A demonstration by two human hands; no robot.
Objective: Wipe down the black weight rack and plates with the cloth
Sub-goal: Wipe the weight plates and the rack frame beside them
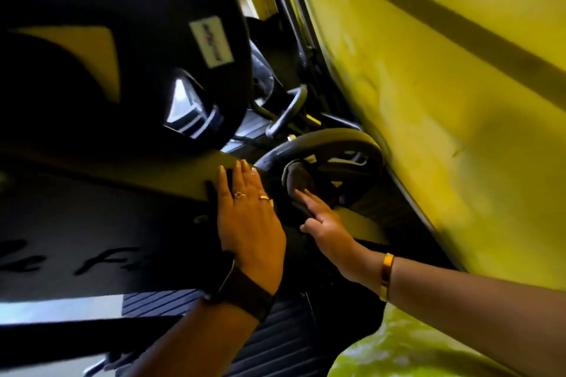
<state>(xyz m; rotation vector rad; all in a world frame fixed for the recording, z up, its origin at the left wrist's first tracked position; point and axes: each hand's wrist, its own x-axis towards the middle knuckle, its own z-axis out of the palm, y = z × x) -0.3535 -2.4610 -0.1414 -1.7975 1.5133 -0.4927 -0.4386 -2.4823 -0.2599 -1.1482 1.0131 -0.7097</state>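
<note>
Your left hand lies flat, fingers straight, on the rack beam just below the big plate. Your right hand is released too, its fingers stretched onto the dark hub of the small plate, which stands beside the yellow wall. It is too dark to tell whether the cloth lies under those fingers.

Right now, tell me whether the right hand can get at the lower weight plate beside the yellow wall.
Probably yes. The right hand lies just below the lower weight plate, fingers stretched toward its centre, nothing between them. The yellow wall crowds only its far side.
</note>
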